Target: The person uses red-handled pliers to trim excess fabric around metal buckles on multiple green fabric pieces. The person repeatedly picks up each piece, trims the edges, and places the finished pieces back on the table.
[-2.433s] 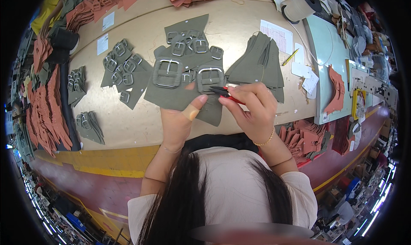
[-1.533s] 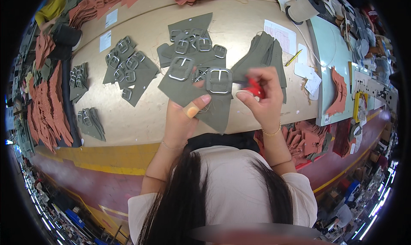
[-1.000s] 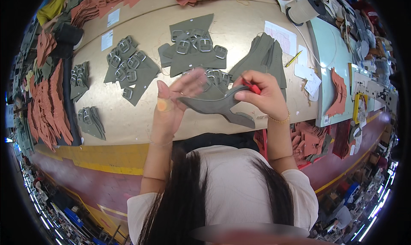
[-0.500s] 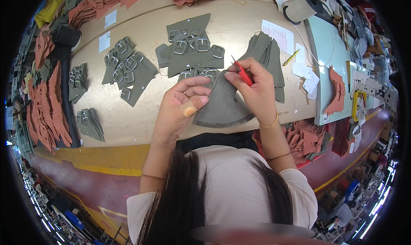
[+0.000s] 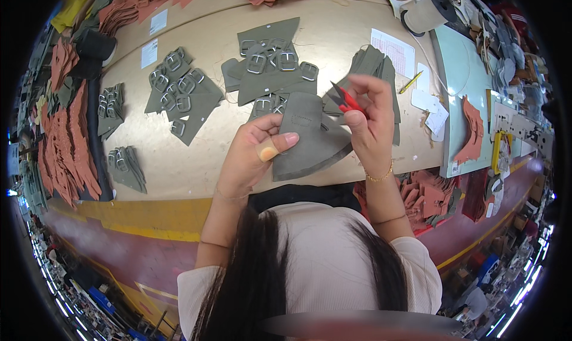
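My left hand (image 5: pixel 250 156), with a bandage on its thumb, pinches a curved grey-green leather piece (image 5: pixel 310 147) by its left side, thumb on top. A stitched outline shows near the piece's narrow upper end. Just right of that piece is my right hand (image 5: pixel 374 123), closed on red-handled thread snips (image 5: pixel 345 100). Their dark blades point up and to the left, apart from the leather. Behind the held piece lie grey-green leather parts with metal buckles (image 5: pixel 264 106), partly hidden by it.
More buckled parts (image 5: pixel 179 91) lie left on the table (image 5: pixel 208 168). A stack of grey-green pieces (image 5: pixel 387 73) sits behind my right hand, near a yellow pen (image 5: pixel 411 82) and papers (image 5: pixel 393 50). Rust-coloured leather (image 5: pixel 68 144) is piled far left; a thread spool (image 5: pixel 424 14) stands far right.
My right hand has let go of the leather's upper edge and moved slightly right with the snips. The leather piece has turned flatter, showing its stitched face.
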The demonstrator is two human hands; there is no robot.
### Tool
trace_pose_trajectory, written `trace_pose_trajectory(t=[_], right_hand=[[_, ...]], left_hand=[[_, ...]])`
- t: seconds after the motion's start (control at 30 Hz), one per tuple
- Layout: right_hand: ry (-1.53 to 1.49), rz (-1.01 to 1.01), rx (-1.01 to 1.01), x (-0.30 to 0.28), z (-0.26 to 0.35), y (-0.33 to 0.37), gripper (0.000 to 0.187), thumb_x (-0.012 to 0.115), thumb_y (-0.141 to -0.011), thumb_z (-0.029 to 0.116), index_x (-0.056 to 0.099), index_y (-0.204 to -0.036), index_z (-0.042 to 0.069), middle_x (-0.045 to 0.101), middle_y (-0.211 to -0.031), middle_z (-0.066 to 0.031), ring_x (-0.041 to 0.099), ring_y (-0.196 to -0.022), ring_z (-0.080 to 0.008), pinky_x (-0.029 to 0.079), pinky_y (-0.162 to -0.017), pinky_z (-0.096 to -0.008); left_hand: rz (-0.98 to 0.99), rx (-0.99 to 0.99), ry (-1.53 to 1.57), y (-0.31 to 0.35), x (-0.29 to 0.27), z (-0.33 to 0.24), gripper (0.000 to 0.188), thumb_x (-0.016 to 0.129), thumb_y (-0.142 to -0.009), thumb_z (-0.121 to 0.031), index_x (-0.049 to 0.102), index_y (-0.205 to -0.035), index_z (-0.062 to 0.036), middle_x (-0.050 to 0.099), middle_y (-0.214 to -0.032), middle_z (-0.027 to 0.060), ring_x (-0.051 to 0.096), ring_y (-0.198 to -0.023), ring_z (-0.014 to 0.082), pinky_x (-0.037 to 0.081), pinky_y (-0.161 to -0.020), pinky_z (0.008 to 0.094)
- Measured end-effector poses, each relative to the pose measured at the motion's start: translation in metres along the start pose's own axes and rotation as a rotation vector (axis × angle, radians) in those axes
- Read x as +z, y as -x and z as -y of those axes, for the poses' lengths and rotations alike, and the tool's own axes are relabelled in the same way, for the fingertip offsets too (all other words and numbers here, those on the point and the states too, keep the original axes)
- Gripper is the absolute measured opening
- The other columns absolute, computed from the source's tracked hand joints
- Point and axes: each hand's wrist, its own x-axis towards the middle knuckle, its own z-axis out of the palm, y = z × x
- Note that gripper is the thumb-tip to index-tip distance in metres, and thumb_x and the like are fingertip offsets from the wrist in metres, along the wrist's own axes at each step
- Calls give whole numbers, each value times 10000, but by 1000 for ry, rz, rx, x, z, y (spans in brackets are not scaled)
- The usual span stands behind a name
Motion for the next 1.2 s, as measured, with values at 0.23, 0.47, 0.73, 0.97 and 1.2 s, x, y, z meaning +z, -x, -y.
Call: trace_pose_trajectory(t=[0.23, 0.47, 0.73, 0.97, 1.2], right_hand=[[496, 179, -270, -9, -9, 17, 352, 841, -691, 163, 644, -935, 3, 585, -811, -96, 585, -701, -208, 472, -588, -284], [555, 122, -301, -6, -11, 19, 333, 869, -628, 169, 662, -839, 15, 576, -750, -81, 573, -636, -194, 456, -544, -294], [579, 178, -344, -6, -6, 15, 318, 859, -628, 192, 676, -837, 36, 564, -726, -58, 568, -621, -201, 448, -540, -298], [597, 193, -367, -6, -3, 15, 293, 853, -631, 181, 671, -810, 38, 549, -715, -51, 560, -608, -193, 444, -530, -298], [402, 156, -248, -10, -4, 12, 255, 847, -672, 128, 663, -821, 32, 559, -728, -50, 550, -620, -143, 434, -541, -251]], left_hand=[[-29, 46, 28, -2, -1, 2, 340, 662, -844, -57, 581, -1147, 74, 662, -1052, 126, 629, -943, 154, 491, -881, 281], [-33, 23, -26, 2, -1, 5, 350, 681, -832, -70, 586, -1141, 65, 663, -1063, 127, 635, -954, 166, 494, -892, 296], [-34, 116, -129, 8, 6, 3, 204, 647, -883, -20, 608, -1065, 63, 660, -973, 64, 603, -876, 81, 485, -760, 214], [3, 154, -281, 8, 5, -7, 190, 629, -902, -32, 610, -1071, 53, 648, -934, 36, 575, -838, 57, 469, -738, 205], [10, 94, -271, 8, 6, -11, 215, 634, -905, -95, 631, -1062, 52, 660, -911, 41, 583, -809, 65, 471, -728, 209]])
